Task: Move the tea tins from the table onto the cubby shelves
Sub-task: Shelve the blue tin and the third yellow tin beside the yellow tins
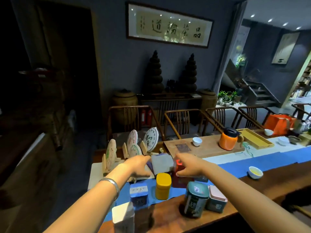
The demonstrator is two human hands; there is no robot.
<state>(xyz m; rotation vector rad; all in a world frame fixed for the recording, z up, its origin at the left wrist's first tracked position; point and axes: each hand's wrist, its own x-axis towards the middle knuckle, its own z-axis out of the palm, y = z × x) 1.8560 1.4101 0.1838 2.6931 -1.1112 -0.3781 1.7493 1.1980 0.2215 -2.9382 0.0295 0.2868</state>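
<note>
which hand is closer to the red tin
Right. The right hand is on the red tin, fingers over its top and front. The left hand is further left, beyond the grey box, gripping that box's left side.

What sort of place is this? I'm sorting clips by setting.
Most likely a tea shop or tea room. Wrapped round tea cakes stand on display stands, small tea tins such as the yellow tin crowd the long wooden table, and small white tea cups sit out.
</note>
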